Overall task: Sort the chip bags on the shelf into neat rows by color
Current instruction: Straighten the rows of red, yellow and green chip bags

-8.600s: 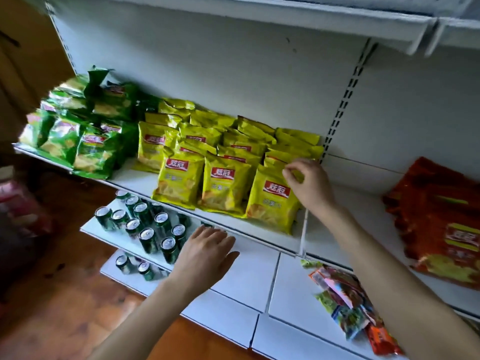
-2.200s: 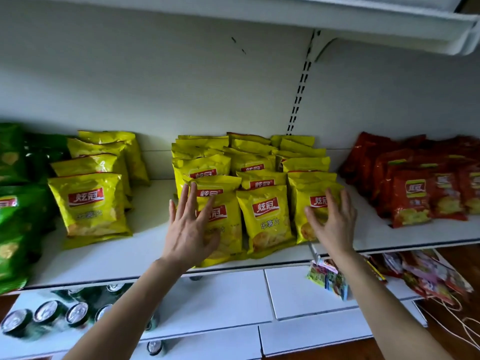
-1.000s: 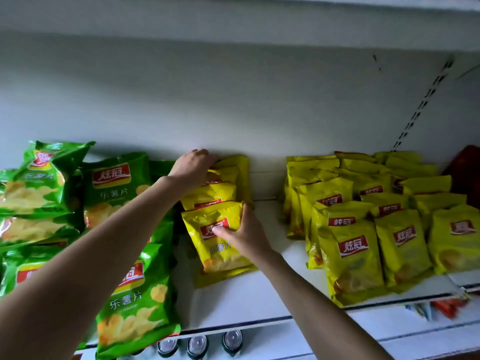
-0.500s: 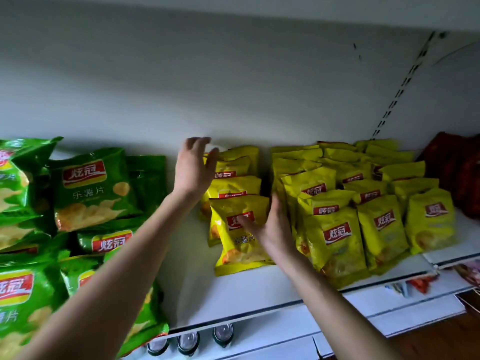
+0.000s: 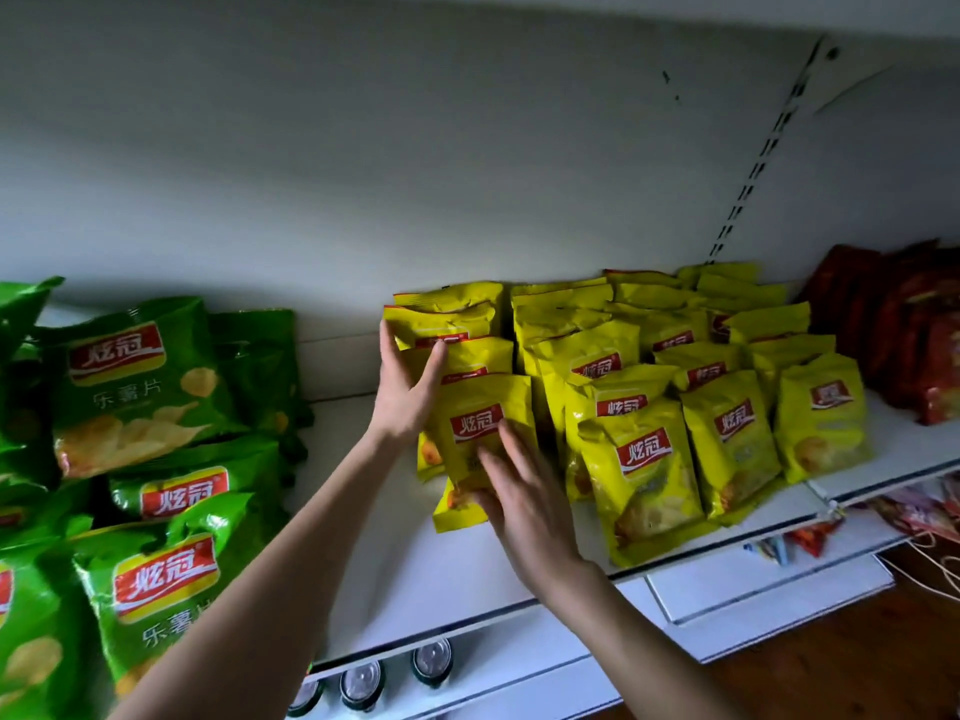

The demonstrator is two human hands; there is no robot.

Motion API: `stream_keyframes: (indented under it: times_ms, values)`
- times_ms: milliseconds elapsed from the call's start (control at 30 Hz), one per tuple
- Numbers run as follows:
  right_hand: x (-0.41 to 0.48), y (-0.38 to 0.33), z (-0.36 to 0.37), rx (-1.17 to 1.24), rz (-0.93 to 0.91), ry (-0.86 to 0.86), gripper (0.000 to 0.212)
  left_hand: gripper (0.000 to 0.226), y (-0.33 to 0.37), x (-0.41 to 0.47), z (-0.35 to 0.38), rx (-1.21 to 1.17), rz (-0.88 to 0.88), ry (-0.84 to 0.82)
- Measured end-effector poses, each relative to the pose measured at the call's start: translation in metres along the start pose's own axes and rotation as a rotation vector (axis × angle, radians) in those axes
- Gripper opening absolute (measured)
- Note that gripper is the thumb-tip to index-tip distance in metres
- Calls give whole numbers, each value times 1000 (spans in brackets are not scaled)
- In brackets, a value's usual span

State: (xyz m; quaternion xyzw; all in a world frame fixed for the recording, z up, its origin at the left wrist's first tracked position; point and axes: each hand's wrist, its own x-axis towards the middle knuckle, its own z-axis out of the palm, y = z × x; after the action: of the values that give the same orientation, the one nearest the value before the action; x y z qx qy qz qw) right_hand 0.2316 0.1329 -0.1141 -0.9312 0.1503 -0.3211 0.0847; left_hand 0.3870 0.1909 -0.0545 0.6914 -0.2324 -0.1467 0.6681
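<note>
A short row of yellow chip bags (image 5: 483, 407) stands on the white shelf (image 5: 415, 574), almost touching the larger block of yellow bags (image 5: 649, 459) to its right. My left hand (image 5: 405, 387) lies flat against the row's left side, thumb across a bag's front. My right hand (image 5: 524, 491) rests with spread fingers on the front bag's lower face. Neither hand has a bag lifted. Green chip bags (image 5: 135, 387) are piled unevenly at the left. Red bags (image 5: 904, 330) sit at the far right.
A bare strip of shelf separates the green pile from the yellow row. Can tops (image 5: 361, 685) show on the shelf below, and mixed snack packets (image 5: 810, 537) lie on the lower shelf at right. A slotted upright (image 5: 753, 174) runs up the back wall.
The short yellow row has slid right, closing the gap to the main yellow block. My left hand dropped from the back bags to the row's left side; my right hand stays on the front bag.
</note>
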Motion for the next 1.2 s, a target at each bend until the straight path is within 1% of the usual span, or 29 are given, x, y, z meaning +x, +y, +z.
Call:
stream_keyframes:
  times_ms: [67, 133, 233, 300, 400, 467, 533, 600, 633, 667, 700, 733, 767, 833, 900, 933, 1000, 1100, 1200]
  values:
    - [1, 8, -2, -10, 4, -14, 51, 100, -3, 4, 7, 42, 15, 4]
    - [3, 13, -3, 1, 31, -28, 56, 105, -7, 9, 15, 79, 23, -3]
    - [4, 17, -2, 28, 67, -35, 56, 100, -9, 13, 22, 110, 41, -2]
    - [4, 18, -2, 55, 81, -62, 53, 103, -11, 15, 22, 113, 32, 13]
    - [4, 17, -5, 87, 77, -95, 47, 101, -8, 12, 21, 66, 13, 33]
    - [2, 16, -10, 132, 49, -97, 49, 98, -7, 9, 20, 27, -8, 56]
    - [-2, 18, -20, 193, 19, -43, 47, 110, -10, 4, 17, -5, -22, 65]
    - [-8, 27, -36, 225, 29, 64, 41, 122, -10, -6, 14, -27, -12, 41]
    - [-11, 35, -45, 225, 50, 117, 38, 120, -11, -12, 13, -30, 3, 10]
    - [-16, 45, -55, 212, 80, 162, 38, 110, -12, -17, 13, -27, 28, -30]
    - [-22, 56, -65, 183, 124, 196, 42, 95, -13, -22, 13, -22, 65, -67]
    - [-26, 68, -73, 140, 193, 212, 53, 86, -13, -27, 15, -30, 95, -103]
    - [-30, 79, -81, 91, 285, 199, 70, 86, -15, -30, 18, -46, 111, -126]
    - [-34, 98, -91, 3, 475, 98, 105, 100, -13, -30, 20, -67, 109, -118]
    - [-31, 112, -97, -62, 596, -29, 126, 113, -12, -28, 22, -54, 102, -84]
    - [-29, 117, -99, -77, 621, -84, 130, 116, -11, -27, 23, -44, 103, -75]
    - [-23, 122, -97, -80, 640, -165, 132, 117, -12, -26, 25, -21, 94, -59]
    - [-20, 128, -92, -65, 645, -185, 125, 110, -12, -25, 32, 11, 79, -28]
    - [-19, 137, -91, -34, 626, -176, 122, 127, -12, -26, 42, 22, 47, -17]
